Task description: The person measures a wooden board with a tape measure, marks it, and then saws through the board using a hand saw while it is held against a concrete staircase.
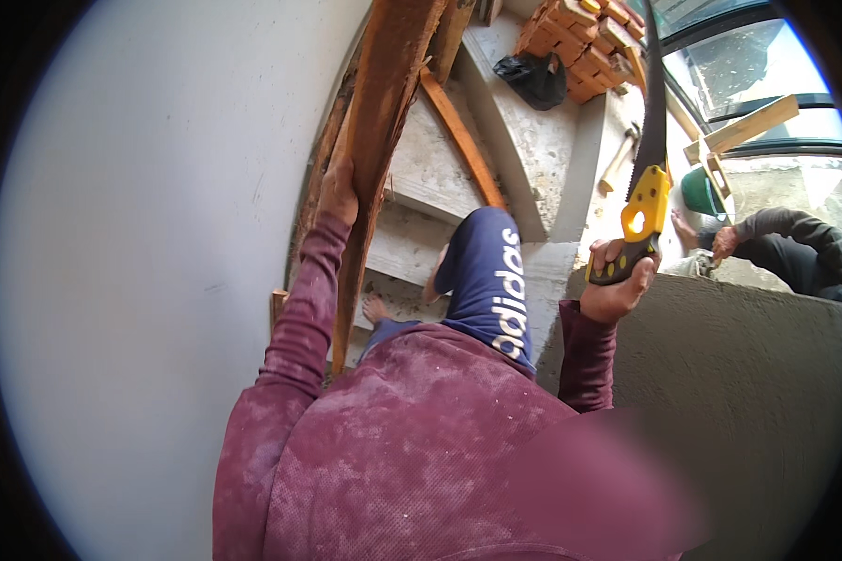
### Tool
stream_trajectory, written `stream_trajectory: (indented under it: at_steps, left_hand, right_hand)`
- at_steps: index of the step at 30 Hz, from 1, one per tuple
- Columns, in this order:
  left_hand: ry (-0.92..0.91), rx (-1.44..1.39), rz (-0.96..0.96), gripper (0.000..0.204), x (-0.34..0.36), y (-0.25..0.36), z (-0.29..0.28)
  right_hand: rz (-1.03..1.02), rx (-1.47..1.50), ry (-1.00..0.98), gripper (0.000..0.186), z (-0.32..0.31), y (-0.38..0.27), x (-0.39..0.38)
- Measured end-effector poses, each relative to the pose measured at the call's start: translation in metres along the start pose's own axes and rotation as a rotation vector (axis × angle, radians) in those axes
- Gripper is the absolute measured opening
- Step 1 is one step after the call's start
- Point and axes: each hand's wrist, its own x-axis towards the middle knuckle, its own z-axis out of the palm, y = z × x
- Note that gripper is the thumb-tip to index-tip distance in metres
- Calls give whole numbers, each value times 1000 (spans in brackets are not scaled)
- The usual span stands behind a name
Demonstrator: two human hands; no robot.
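Observation:
My right hand (619, 282) is closed round the yellow and black handle of a handsaw (647, 204), whose dark toothed blade points up and away from me. On the left, my left hand (339, 190) grips the edge of a long, rough wooden plank (384, 89) standing on end near the white wall. Its fingers are partly hidden behind the wood. Saw and plank are well apart. My bare feet are on the concrete steps (407, 234), beside a thinner orange-brown wooden strip (463, 140) that lies slanting across them.
A stack of bricks (571, 42) and a black plastic bag (533, 79) are at the far end. A hammer (619, 159) lies on the ledge. At the right, another person's hand (725, 241) is near a green bucket (702, 192). A rough cement wall (720, 374) stands close on my right.

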Motion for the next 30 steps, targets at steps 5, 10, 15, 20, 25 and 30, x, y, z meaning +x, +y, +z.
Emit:
stream_trajectory:
  at_steps: [5, 10, 15, 20, 25, 30]
  left_hand:
    - [31, 19, -8, 74, 18, -21, 49]
    - [-95, 41, -165, 79, 22, -41, 86]
    - [-175, 391, 97, 42, -2, 0, 87]
    - [-171, 179, 92, 29, -38, -33, 106]
    - [-232, 156, -132, 75, -89, -12, 117]
    - [-296, 70, -126, 81, -103, 0, 124]
  right_hand:
    - [-237, -137, -217, 54, 1, -56, -24]
    - [-42, 52, -185, 51, 4, -52, -21]
    - [-72, 203, 32, 56, -2, -48, -7]
    - [-579, -541, -79, 48, 16, -49, 8]
    - [-370, -502, -140, 29, 14, -37, 35]
    - [-713, -844, -79, 59, 31, 12, 103]
